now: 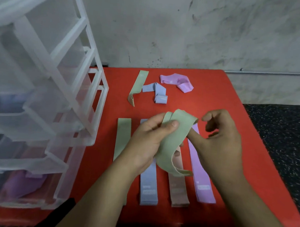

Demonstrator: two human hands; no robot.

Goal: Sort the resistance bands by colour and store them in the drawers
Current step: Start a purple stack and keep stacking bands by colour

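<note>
My left hand (145, 142) pinches a pale green resistance band (172, 143) above the red mat (237, 122), thumb on top. My right hand (220, 139) has its thumb hooked through the band's loop, fingers curled. Under the hands lie flat stacks: green (122, 138), blue (148, 189), pink-brown (178, 192) and purple (203, 183). Farther back lie a loose green band (137, 86), a crumpled blue band (157, 92) and a crumpled purple band (176, 82). The clear plastic drawer unit (42, 87) stands at the left, drawers pulled out.
A purple band lies in the lowest drawer (21, 185), and a bluish shape shows in a higher drawer (2, 101). A stained grey wall (191, 25) rises behind the mat. Dark speckled floor (287, 137) lies to the right and in front.
</note>
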